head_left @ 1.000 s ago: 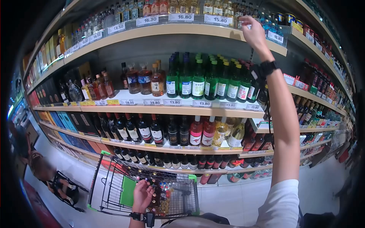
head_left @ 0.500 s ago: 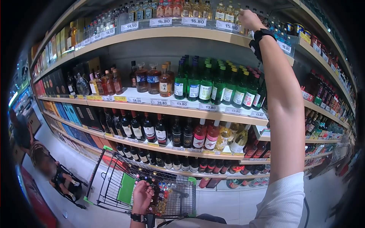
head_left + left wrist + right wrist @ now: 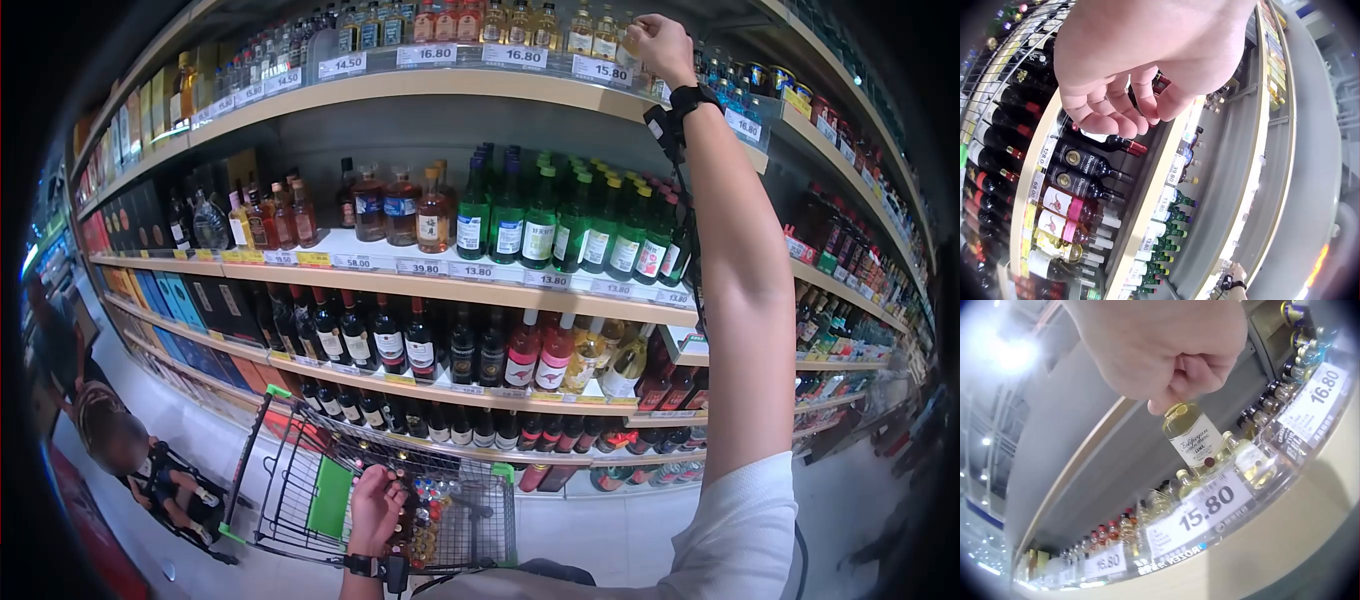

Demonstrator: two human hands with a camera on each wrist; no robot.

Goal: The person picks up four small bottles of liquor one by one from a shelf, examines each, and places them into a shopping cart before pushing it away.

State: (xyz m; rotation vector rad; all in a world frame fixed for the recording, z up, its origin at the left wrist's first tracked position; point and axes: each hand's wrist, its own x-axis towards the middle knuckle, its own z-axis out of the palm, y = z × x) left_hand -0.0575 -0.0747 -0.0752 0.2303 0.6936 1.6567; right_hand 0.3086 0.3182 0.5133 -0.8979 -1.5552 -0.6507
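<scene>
A: What's new?
B: The right hand (image 3: 663,48), upper right of the head view, now has its fingers bent tight, pinching the top of a small clear glass bottle of pale yellow liquid with a white label (image 3: 1196,440). In the right wrist view that bottle is above centre, just behind the white 15.80 price card (image 3: 1200,515).
A: Meaning?
B: Reaching has become holding, I'd judge. It stands higher than its neighbours, so probably lifted, though I can't tell whether its base has cleared the wood-edged top shelf (image 3: 450,85).
A: Against a second ago?
B: Then the hand was in front of the bottles, none visibly gripped. The left hand (image 3: 372,505), lower centre, remains loosely curled, nothing seen in it, over the black wire shopping cart with green plastic parts (image 3: 328,500).
</scene>
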